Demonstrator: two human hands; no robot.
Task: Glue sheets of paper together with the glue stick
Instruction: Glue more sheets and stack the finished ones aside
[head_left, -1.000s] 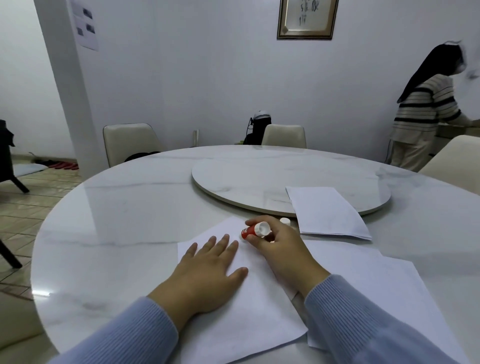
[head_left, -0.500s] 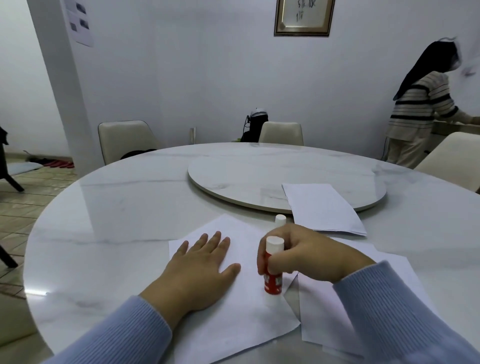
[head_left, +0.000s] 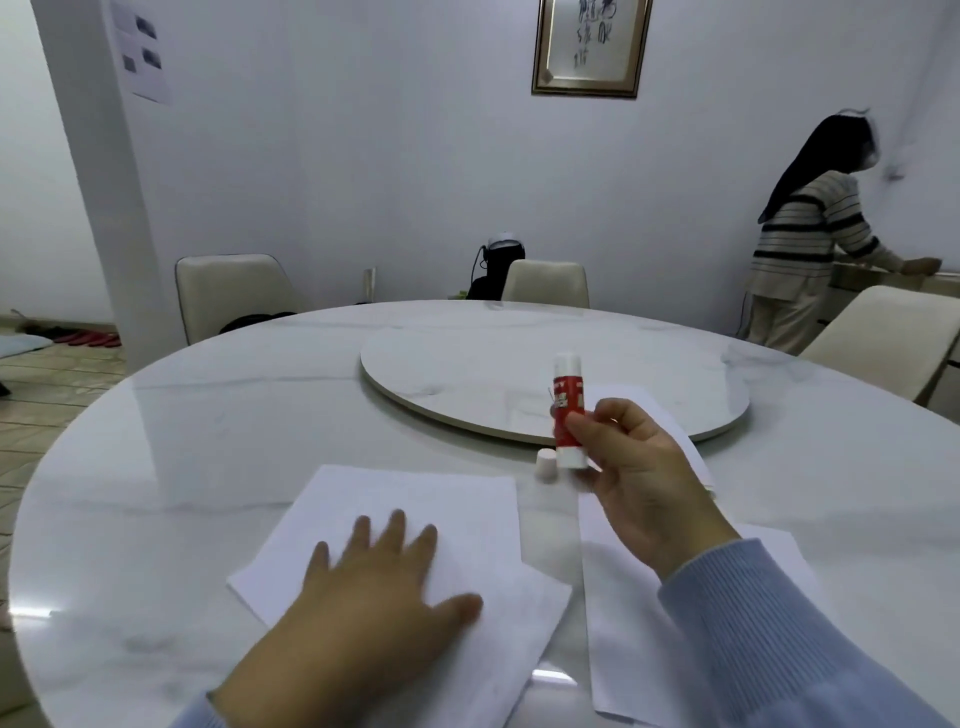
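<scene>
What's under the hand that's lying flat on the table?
Under the left hand is a white sheet of paper, pressed flat on the marble table. The part of the sheet beneath the palm is covered, so any glue or marks there cannot be seen.

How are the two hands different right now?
The left hand lies flat on a sheet of paper with its fingers spread, while the right hand is raised above the table. The left hand holds nothing; the right hand pinches a red and white glue stick upright. Both come out of light blue sleeves.
</scene>
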